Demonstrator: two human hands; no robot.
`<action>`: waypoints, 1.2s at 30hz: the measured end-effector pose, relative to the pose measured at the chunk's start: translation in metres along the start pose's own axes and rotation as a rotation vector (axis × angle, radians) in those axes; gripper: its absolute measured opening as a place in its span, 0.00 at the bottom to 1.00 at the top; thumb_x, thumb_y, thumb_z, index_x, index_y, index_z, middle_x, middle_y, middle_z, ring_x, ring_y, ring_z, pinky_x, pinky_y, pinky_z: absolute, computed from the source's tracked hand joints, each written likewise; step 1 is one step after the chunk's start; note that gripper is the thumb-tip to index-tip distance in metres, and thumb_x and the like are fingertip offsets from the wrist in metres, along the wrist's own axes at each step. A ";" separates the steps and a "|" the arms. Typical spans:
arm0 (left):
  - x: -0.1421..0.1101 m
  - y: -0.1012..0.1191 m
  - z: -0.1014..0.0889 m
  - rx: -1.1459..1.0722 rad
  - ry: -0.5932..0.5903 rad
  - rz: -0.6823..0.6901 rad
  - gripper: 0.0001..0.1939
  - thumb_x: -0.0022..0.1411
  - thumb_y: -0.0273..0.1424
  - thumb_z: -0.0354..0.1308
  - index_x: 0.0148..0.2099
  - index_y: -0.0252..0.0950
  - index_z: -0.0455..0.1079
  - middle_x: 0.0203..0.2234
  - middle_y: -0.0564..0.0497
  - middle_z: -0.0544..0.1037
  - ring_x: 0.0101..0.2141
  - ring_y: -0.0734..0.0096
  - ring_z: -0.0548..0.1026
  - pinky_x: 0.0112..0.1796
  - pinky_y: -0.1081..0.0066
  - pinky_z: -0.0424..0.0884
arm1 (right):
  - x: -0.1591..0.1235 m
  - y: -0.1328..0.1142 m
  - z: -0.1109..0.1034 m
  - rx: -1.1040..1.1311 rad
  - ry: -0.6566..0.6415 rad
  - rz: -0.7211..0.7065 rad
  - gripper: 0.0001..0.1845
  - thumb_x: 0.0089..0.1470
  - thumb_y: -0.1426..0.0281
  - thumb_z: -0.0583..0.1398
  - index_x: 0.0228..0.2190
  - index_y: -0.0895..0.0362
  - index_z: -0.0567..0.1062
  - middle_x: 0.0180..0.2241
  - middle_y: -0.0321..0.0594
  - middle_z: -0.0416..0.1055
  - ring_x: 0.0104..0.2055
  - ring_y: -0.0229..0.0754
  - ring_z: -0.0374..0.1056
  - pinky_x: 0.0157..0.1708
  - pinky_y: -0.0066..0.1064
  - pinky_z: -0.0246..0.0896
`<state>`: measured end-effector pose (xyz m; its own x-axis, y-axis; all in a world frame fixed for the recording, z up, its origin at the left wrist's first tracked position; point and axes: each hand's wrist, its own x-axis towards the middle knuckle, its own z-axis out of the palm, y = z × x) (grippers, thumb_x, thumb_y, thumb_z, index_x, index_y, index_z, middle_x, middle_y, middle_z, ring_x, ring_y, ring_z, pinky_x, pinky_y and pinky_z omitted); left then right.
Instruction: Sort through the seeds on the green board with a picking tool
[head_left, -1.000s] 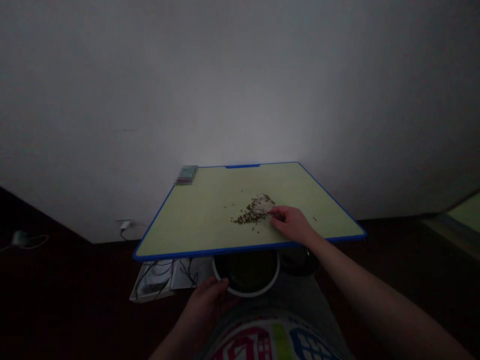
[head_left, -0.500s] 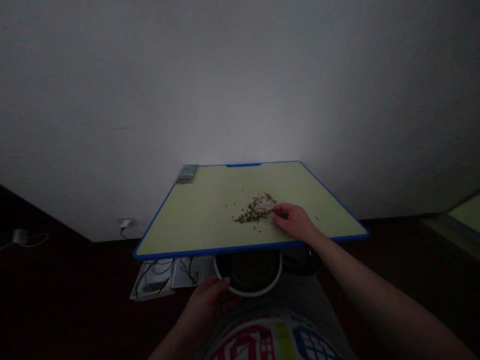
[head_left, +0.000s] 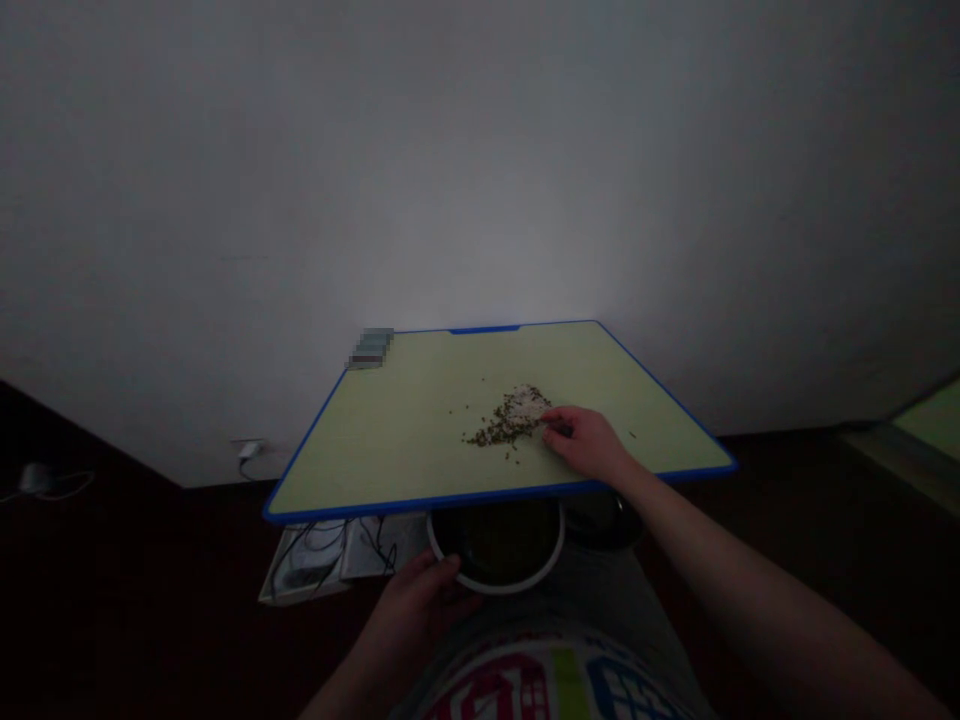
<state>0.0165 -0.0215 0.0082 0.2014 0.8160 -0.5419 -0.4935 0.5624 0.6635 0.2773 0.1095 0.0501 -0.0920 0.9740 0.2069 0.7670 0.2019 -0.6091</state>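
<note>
Holding right hand [head_left: 589, 440] palm-down, curled, at granule pile [head_left: 506, 418] on table [head_left: 397, 430]; cannot tell if pinching any. Clasping bowl [head_left: 501, 588] by rim with left hand [head_left: 420, 590]; too dark inside to identify contents.

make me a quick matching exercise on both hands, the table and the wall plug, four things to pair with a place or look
1. left hand
2. table
3. plug
4. right hand

A. low on the wall
B. at the right edge of the pile
C. at the rim of the bowl
D. pale top with a blue edge

Pairs: 1-C, 2-D, 3-A, 4-B
</note>
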 end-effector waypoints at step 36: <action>0.001 0.000 0.002 0.007 0.046 -0.006 0.08 0.54 0.24 0.62 0.39 0.31 0.75 0.37 0.42 0.84 0.39 0.57 0.81 0.43 0.60 0.77 | -0.002 -0.004 0.001 0.039 -0.053 -0.096 0.15 0.51 0.70 0.58 0.41 0.55 0.79 0.36 0.39 0.79 0.34 0.42 0.73 0.37 0.32 0.66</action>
<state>0.0183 -0.0208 0.0090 0.1655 0.8058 -0.5687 -0.4866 0.5682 0.6636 0.2742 0.1072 0.0516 -0.1981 0.9539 0.2256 0.7280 0.2973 -0.6178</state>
